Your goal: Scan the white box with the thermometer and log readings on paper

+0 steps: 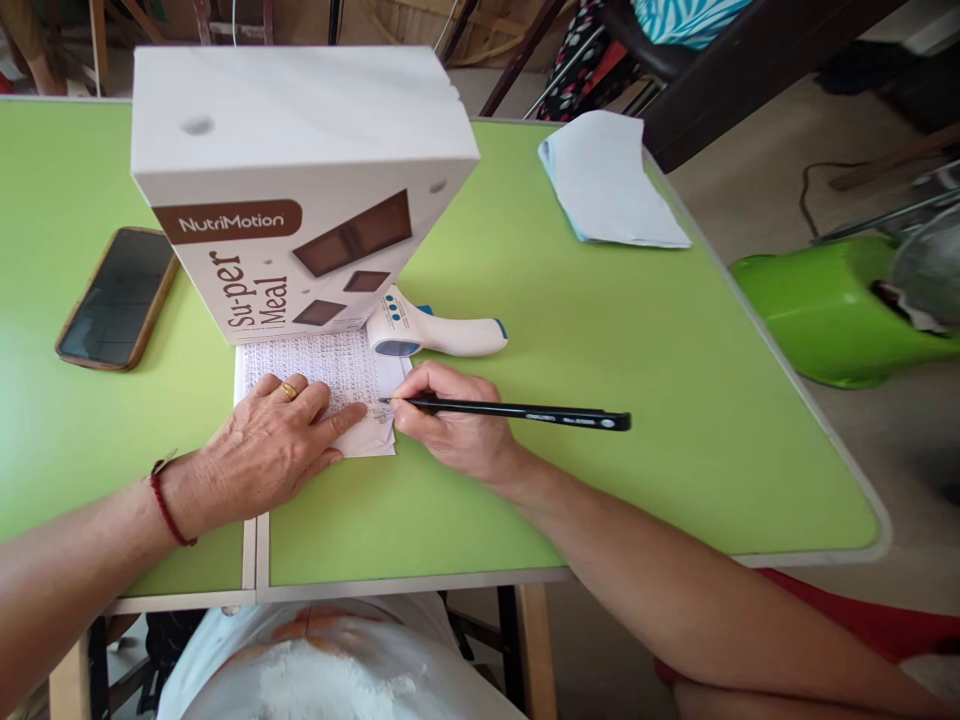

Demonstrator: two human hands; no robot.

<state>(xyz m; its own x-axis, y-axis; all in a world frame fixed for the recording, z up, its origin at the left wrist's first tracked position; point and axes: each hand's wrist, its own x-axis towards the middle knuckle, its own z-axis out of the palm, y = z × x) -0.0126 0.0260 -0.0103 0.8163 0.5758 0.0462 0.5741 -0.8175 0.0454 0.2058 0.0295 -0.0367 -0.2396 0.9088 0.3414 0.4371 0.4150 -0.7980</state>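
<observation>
My right hand (457, 420) pinches a slim black pen (525, 410), its tip at the right side of a written-on sheet of paper (322, 360). Rows of small handwriting cover much of that sheet. Lying flat on the paper's lower part, my left hand (274, 440) has its fingers stretched out, the index finger close to the pen tip. A white infrared thermometer (450, 335) rests over the sheet's upper right edge. Behind it stands a tall white NutriMotion box (300, 190), which hides the far end of the paper.
A phone in a brown case (116, 298) lies left of the box on the green table (637, 330). Folded white paper (611, 180) sits at the far right corner. Beyond the table's right edge is a green bin (825, 310). A seam divides the tabletop near my left hand.
</observation>
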